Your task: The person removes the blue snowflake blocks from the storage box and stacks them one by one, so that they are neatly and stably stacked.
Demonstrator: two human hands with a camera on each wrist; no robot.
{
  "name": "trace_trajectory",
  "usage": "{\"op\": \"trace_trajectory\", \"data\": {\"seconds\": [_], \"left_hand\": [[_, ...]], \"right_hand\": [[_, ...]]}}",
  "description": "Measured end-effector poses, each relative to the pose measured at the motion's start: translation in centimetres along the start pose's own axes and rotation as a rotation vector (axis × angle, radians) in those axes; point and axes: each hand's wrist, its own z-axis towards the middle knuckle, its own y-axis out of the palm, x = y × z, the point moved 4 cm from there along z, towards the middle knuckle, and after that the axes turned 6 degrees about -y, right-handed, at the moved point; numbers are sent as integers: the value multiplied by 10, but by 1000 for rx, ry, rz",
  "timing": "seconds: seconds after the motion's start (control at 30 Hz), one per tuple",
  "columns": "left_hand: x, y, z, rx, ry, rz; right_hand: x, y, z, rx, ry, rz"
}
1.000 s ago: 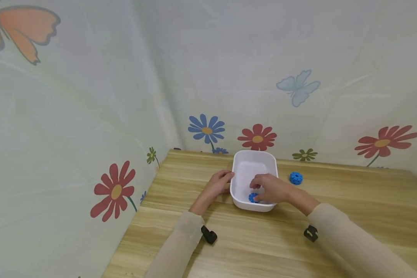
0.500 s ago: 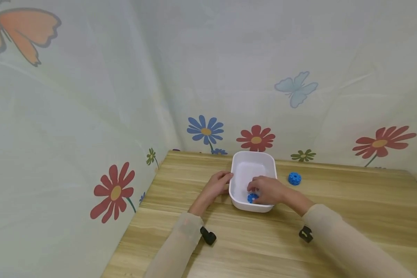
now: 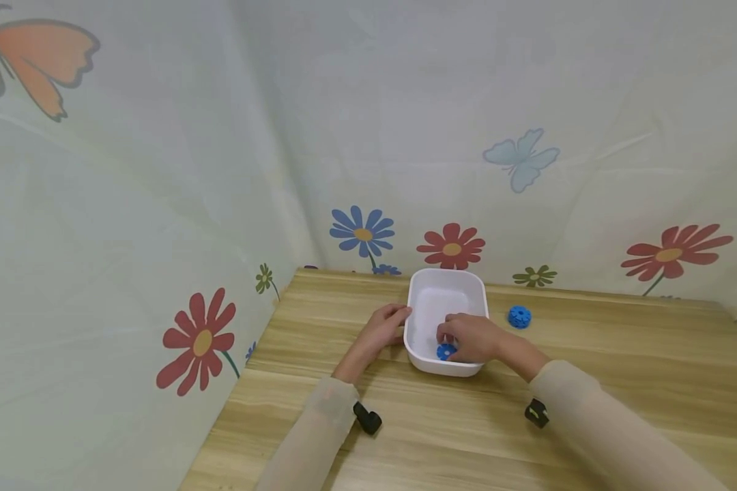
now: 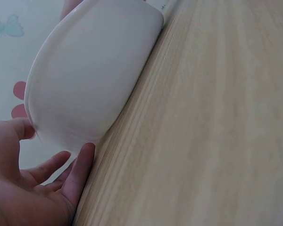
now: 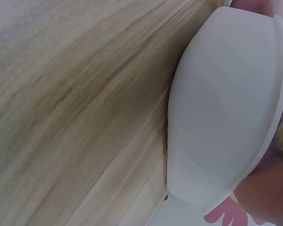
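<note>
A white rectangular basin (image 3: 437,369) stands on the wooden table, near its back edge. My right hand (image 3: 474,338) reaches over its right wall. Its curled fingers and thumb hold a blue notched plastic disc (image 3: 445,352), low at the basin's near end; part of the disc is hidden by the hand. From the left, my left hand (image 3: 381,329) touches the basin's outer wall, one digit at the rim and the others loosely extended, as the left wrist view of that hand (image 4: 42,188) shows. In the right wrist view the basin wall (image 5: 226,103) covers the right fingers.
To the right of the basin lies a small stack of blue notched discs (image 3: 519,316). A pale curtain (image 3: 368,123) printed with flowers and butterflies hangs behind and to the left of the table (image 3: 620,382). Black wrist devices (image 3: 367,418) sit at both sleeves.
The whole scene has shifted slightly left and down in the head view. My right hand stays at the disc with little motion, and my left hand keeps its place at the basin.
</note>
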Motion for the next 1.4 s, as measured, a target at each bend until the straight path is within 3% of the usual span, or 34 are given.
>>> {"op": "trace_trajectory", "data": {"seconds": [1.4], "left_hand": [[-4,-2,1,-8,4,1]], "right_hand": [[-1,2,1,17,1,-12]]}}
